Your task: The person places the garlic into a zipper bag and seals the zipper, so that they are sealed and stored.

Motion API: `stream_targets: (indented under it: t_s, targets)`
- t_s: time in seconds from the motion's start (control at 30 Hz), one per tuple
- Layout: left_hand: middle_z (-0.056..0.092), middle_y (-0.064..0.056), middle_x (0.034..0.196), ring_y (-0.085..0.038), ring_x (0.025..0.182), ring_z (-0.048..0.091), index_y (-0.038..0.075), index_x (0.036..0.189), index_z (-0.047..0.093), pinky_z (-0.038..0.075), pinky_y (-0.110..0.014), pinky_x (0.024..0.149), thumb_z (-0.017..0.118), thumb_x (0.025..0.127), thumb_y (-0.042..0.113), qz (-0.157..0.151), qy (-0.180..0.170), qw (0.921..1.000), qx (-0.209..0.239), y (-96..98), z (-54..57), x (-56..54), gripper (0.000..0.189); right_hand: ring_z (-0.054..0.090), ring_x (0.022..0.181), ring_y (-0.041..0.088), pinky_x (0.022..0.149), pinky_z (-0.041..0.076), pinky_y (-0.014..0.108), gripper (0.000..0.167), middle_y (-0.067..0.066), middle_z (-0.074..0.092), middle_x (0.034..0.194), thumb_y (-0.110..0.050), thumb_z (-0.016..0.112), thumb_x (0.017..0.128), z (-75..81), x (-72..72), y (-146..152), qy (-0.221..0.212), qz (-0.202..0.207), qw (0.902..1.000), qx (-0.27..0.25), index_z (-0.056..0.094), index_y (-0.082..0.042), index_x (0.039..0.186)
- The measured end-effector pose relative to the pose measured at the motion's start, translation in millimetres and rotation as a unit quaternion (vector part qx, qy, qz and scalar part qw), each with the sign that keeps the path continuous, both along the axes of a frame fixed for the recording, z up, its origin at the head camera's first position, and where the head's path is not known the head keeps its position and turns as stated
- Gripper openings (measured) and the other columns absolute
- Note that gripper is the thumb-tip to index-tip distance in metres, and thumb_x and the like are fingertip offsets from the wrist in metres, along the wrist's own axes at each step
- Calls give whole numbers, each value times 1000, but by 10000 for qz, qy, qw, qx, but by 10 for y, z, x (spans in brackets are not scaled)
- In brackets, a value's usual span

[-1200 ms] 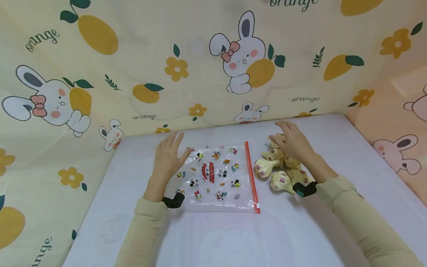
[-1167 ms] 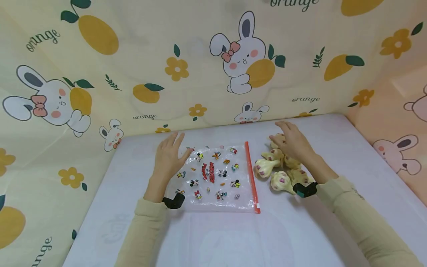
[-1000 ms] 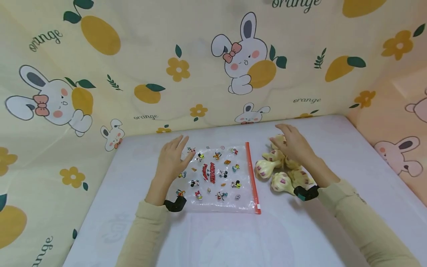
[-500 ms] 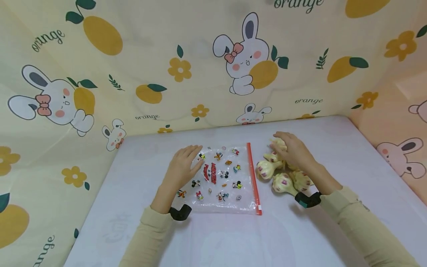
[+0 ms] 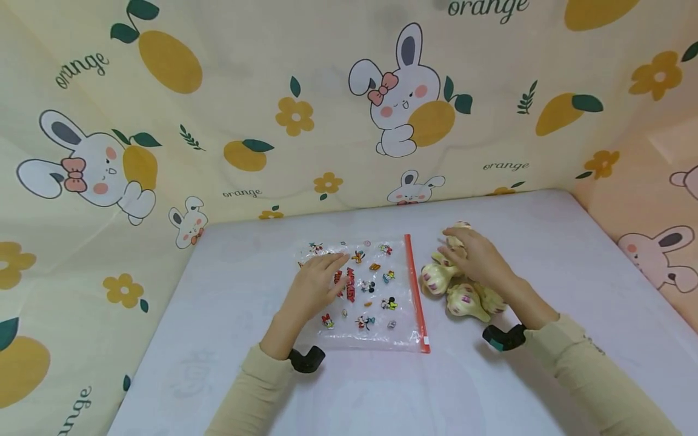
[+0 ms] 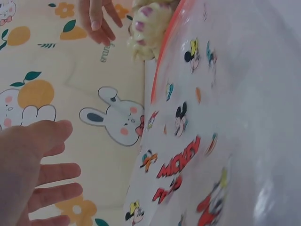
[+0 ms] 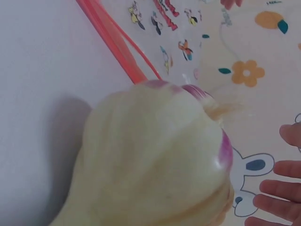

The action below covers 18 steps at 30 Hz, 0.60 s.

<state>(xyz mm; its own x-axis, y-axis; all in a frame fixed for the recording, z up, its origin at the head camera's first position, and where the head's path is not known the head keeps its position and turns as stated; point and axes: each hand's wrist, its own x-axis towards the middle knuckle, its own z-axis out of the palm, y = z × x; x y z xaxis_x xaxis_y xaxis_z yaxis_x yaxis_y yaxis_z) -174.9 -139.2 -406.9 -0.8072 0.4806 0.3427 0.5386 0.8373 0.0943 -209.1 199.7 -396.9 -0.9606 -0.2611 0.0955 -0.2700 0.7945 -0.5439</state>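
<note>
A clear zip bag (image 5: pixel 376 336) printed with small cartoon figures lies flat, its red zip edge (image 5: pixel 417 294) on the right. Over its left half hovers my left hand (image 5: pixel 312 287), fingers extended and holding nothing; the left wrist view shows these fingers (image 6: pixel 59 173) apart from the bag. Several garlic bulbs (image 5: pixel 463 300), pale with purple patches, are heaped just right of the zip. My right hand (image 5: pixel 482 259) is held over the heap with loose fingers and hides part of it. One bulb (image 7: pixel 155 155) fills much of the right wrist view, clear of the fingers (image 7: pixel 280 193).
A white-covered table (image 5: pixel 218 315) bears everything. Behind it hangs a cream cloth (image 5: pixel 327 72) with rabbits and oranges, and a peach cloth (image 5: pixel 654 200) borders the right side. Black wrist cameras (image 5: pixel 307 360) sit below both hands.
My left hand has moved right and nearer, from the bag's left edge to over its print. My right hand has come slightly nearer over the garlic. Bag and bulbs stay in place.
</note>
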Motion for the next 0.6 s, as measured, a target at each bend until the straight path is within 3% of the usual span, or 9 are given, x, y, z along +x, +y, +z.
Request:
stream_targets:
  t_s: [0.33,0.6]
  targets:
    - [66,-10,126,-28,118,62,9,128,60,50,-45,106,65,91,24,-519,111,9985,149,195,-82,51,40,36,138,46,113,32,66,50,23,45,147,-33,54,98,-65,58,-33,-133,-26,9999,18,47,-4,138]
    - [68,-5,123,-23,116,64,11,126,62,51,-39,105,63,93,24,-845,136,9963,-12,328,-138,83,36,52,123,42,106,42,63,46,23,60,127,-27,58,97,-93,86,-41,189,94,9998,-61,51,0,134]
